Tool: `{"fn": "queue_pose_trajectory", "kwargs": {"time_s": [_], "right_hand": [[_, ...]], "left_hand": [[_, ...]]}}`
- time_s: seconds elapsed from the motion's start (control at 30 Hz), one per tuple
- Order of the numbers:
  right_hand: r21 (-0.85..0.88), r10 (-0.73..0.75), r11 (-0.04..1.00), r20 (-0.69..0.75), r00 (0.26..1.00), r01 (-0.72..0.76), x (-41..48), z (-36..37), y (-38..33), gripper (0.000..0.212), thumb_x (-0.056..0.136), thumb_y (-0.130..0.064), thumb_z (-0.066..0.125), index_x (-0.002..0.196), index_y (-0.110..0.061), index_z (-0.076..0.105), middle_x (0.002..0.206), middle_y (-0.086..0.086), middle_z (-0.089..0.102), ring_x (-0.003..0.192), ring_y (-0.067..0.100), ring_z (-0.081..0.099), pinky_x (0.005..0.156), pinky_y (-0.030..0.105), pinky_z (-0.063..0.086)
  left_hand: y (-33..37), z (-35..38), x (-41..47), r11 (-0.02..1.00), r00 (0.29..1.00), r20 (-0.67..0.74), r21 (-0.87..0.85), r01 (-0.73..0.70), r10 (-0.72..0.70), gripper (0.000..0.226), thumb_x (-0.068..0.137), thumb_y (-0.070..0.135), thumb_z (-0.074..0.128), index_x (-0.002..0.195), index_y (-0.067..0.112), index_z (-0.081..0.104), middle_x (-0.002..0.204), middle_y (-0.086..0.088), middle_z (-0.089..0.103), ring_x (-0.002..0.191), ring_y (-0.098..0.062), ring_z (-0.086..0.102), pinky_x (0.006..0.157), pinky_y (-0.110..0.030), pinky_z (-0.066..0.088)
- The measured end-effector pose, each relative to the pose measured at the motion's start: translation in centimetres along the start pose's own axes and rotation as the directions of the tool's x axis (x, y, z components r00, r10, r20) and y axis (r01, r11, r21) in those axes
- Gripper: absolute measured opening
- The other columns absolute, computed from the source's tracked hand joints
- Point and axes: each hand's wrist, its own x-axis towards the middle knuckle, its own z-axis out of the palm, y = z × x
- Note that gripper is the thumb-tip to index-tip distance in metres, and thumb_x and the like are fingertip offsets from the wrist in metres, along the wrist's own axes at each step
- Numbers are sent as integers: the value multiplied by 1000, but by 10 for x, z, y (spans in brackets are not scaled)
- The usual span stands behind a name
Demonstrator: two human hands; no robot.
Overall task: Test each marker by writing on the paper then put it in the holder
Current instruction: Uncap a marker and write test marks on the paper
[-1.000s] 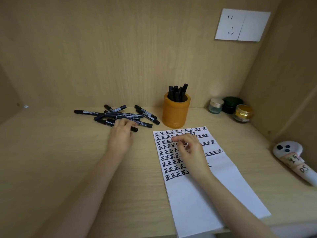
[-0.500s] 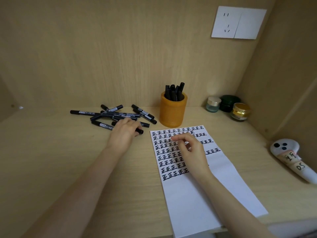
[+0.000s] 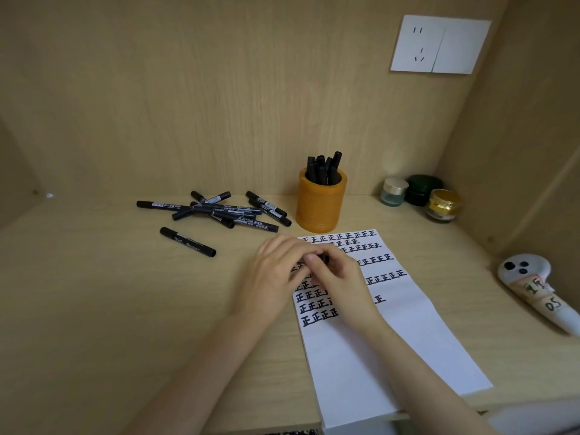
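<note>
My left hand [image 3: 273, 274] and my right hand [image 3: 340, 277] meet over the upper left of the white paper [image 3: 408, 340], both gripping one black marker [image 3: 323, 258] whose end shows between the fingers. Rows of black written characters cover the paper's upper half. An orange holder [image 3: 320, 208] behind the paper holds several black markers. A pile of black markers [image 3: 226, 210] lies left of the holder, and a single marker [image 3: 187, 242] lies apart in front of the pile.
Three small jars [image 3: 420, 196] stand at the back right corner. A white controller with handwritten tape labels [image 3: 533, 287] lies at the right edge. The wooden side wall rises close on the right, and a white wall socket [image 3: 439, 43] sits on the back wall.
My left hand took a marker from the pile and carried it right to my right hand over the paper. One marker now lies alone in front of the pile.
</note>
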Motion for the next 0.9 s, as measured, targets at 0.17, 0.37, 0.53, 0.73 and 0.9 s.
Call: {"fn": "queue_pose_trajectory", "kwargs": {"time_s": [0.17, 0.37, 0.53, 0.73, 0.9], "right_hand": [[118, 31, 993, -104, 994, -18, -3, -6, -9, 14, 94, -17, 58, 96, -8, 69, 66, -7, 64, 58, 3, 53, 57, 16, 44], [201, 91, 977, -115, 989, -66, -10, -10, -13, 26, 95, -21, 55, 98, 2, 65, 63, 0, 62, 55, 8, 53, 54, 18, 45], [226, 100, 972, -126, 987, -70, -16, -9, -15, 24, 96, -21, 53, 95, 0, 66, 63, 2, 60, 55, 8, 51, 53, 19, 44], [264, 125, 960, -103, 987, -94, -24, -8, -18, 22, 91, -25, 58, 93, -4, 65, 63, 3, 58, 54, 10, 50, 52, 20, 43], [241, 146, 962, -54, 988, -130, -28, -4, -20, 10, 85, -20, 67, 81, -11, 63, 54, 2, 52, 44, 12, 43, 43, 19, 36]], "left_hand": [[7, -6, -10, 928, 945, 34, -180, 326, -325, 53, 78, 43, 65, 124, 24, 49, 120, 12, 50, 109, 0, 47, 95, -18, 39], [9, -15, -24, 957, 946, 156, -12, 290, -284, 34, 91, 42, 45, 112, 19, 60, 105, 10, 63, 94, -4, 57, 82, -22, 46], [14, -15, -31, 959, 936, 210, 42, 279, -281, 34, 96, 40, 35, 117, 20, 54, 108, 11, 57, 95, -4, 53, 82, -25, 46], [17, -22, -39, 958, 932, 224, 65, 278, -286, 29, 97, 42, 33, 109, 25, 53, 89, 15, 56, 75, -5, 54, 64, -26, 45], [29, -25, -40, 960, 933, 235, 8, 280, -274, 34, 92, 49, 30, 99, 25, 54, 64, 12, 51, 51, -6, 44, 50, -19, 32]]}}
